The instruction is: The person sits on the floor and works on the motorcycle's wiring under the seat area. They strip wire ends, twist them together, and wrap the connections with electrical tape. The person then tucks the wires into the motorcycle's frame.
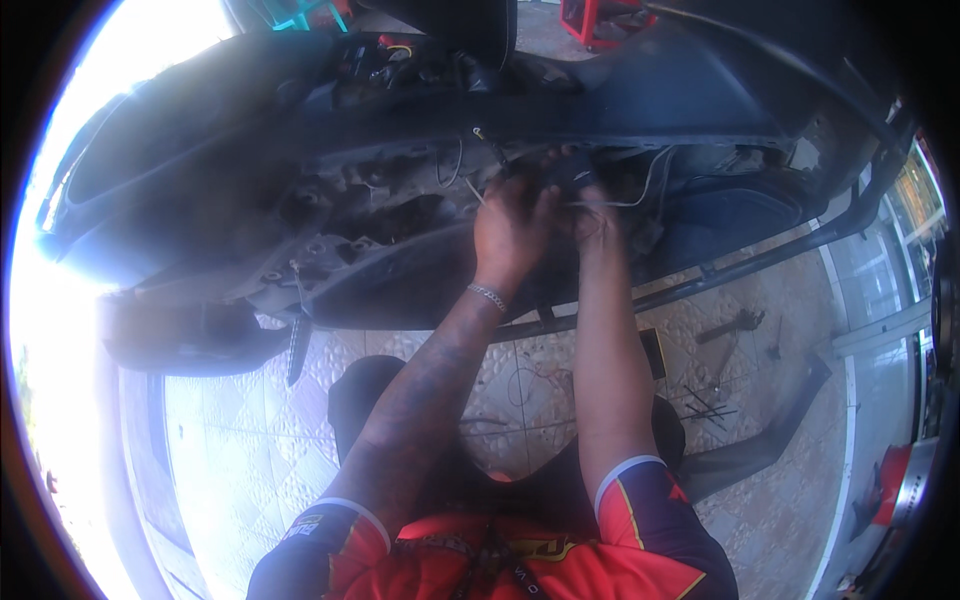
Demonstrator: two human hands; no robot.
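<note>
A dark scooter [270, 130] stands across the view, with part of its side uncovered. Both my hands reach into this opening, close together. Bent inward, the fingers of my left hand [510, 228] are closed near a small black part [572, 172]; what they grip is hidden. My right hand [592, 212] is closed around that black part, whose kind I cannot make out. A thin pale cable [630, 204] runs past my right wrist and curves up to the right. Just above my left hand, a short dark cable [490, 143] sticks out with a yellowish ring-like end.
A black tubular rail [740, 260] runs along the scooter's near side. On the tiled floor lie a long dark panel [770, 440], several thin dark rods [708, 404] and a hammer-like tool [730, 326]. Beyond the scooter stands a red rack [590, 22].
</note>
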